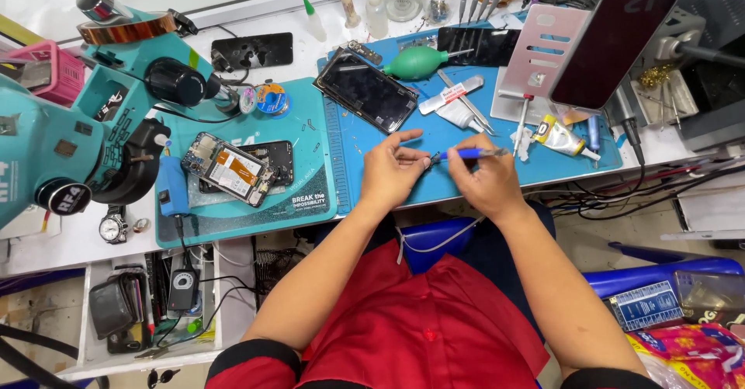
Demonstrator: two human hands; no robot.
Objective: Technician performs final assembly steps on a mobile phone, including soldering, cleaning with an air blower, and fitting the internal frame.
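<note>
My right hand [483,179] grips a blue-handled tool [466,154] that lies level, with its tip pointing left. My left hand [392,170] pinches something very small right at that tip; the part is too small to make out. Both hands hover over the near edge of a blue work mat [403,129]. Behind them on the mat lies a dark phone screen [366,90], tilted. Further left, an opened phone [227,168] with its insides showing rests on a teal mat [310,179].
A teal microscope [85,117] stands at the left. A green air blower [419,61], tweezers, a glue tube [563,137] and a slanted screen on a stand [613,43] sit behind. Bottles and screwdrivers line the back. An open drawer [147,303] is at lower left.
</note>
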